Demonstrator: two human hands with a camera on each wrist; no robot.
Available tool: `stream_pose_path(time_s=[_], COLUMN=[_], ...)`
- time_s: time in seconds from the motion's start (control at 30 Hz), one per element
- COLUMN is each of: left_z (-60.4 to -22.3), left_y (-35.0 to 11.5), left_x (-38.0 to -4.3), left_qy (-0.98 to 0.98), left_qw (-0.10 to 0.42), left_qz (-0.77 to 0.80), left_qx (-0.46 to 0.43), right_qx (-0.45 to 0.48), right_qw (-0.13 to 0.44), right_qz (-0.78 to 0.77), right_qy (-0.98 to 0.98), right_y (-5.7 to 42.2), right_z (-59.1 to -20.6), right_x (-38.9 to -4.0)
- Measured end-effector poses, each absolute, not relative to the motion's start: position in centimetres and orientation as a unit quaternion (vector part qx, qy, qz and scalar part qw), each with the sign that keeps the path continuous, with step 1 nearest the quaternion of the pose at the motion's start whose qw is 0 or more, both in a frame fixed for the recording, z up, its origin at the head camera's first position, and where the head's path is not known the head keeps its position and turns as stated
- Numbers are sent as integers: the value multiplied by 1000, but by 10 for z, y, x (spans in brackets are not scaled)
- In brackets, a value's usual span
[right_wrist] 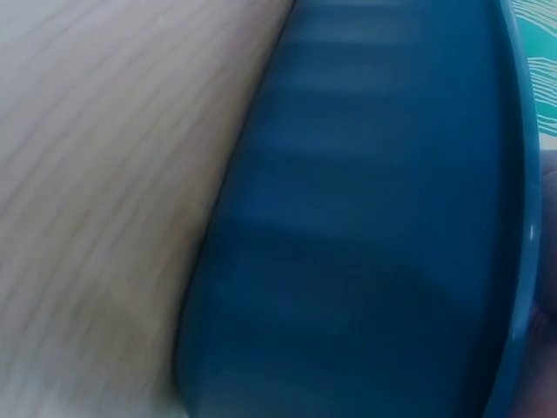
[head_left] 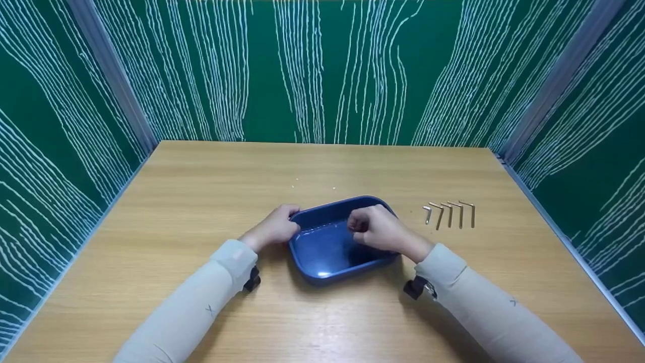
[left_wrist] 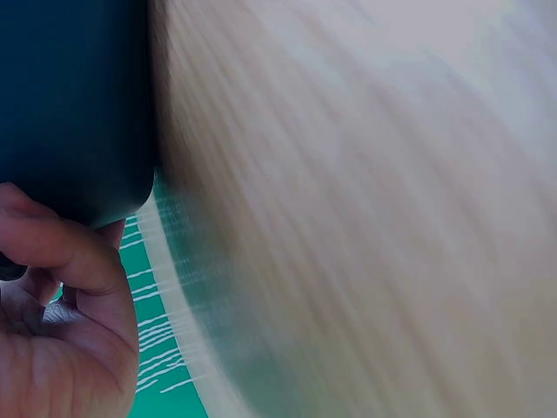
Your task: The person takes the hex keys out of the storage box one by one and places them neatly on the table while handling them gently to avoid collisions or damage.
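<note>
A deep blue rectangular tray (head_left: 322, 247) with rounded corners sits at a slant on the table, near the middle in the head view. My left hand (head_left: 274, 227) grips its left end, the thumb at the rim. In the left wrist view the fingers (left_wrist: 70, 252) curl against the tray's outer wall (left_wrist: 70, 104). Above the tray's right half is my right hand (head_left: 375, 229), its fingers curled in; nothing shows in them, though the palm is partly hidden. The right wrist view is mostly filled by the tray's side (right_wrist: 365, 200), with that hand barely visible at the edge.
Several L-shaped metal hex keys (head_left: 450, 216) lie in a row to the right of the tray. Tiny white specks (head_left: 333, 188) dot the wooden table (head_left: 211, 176) behind it. Green walls with white lines (head_left: 433, 65) enclose the table's back and sides.
</note>
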State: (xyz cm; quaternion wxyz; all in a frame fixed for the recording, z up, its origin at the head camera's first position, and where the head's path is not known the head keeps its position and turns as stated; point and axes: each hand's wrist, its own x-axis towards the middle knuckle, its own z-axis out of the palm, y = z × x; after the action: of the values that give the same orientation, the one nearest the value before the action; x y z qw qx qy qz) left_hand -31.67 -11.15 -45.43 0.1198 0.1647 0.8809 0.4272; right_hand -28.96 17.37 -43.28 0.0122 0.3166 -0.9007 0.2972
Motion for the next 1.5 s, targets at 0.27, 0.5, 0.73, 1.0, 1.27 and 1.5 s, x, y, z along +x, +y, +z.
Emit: stream_pose_path(time_s=[0.27,0.5,0.73,1.0,1.27,1.5], left_z=[-458,-459,-458,-458,-458,-458], left_y=[-113,-112,-112,-112,-112,-112], left_x=[-320,-321,-321,-320,-320,-320], left_qy=[882,881,884,882,882,886], left_qw=[108,110,113,116,115,118], left_qz=[425,427,424,426,423,418], left_qx=[172,171,164,162,171,164], right_qx=[302,253,235,194,176,150], right_qw=[9,-9,23,26,58,52], right_qz=[316,320,318,324,322,340], right_qy=[-899,-913,-918,-926,-929,-927], right_y=[177,180,185,192,201,209], right_z=[-431,-426,-421,-415,-408,-401], right_x=[-289,-289,-292,-293,-295,-297])
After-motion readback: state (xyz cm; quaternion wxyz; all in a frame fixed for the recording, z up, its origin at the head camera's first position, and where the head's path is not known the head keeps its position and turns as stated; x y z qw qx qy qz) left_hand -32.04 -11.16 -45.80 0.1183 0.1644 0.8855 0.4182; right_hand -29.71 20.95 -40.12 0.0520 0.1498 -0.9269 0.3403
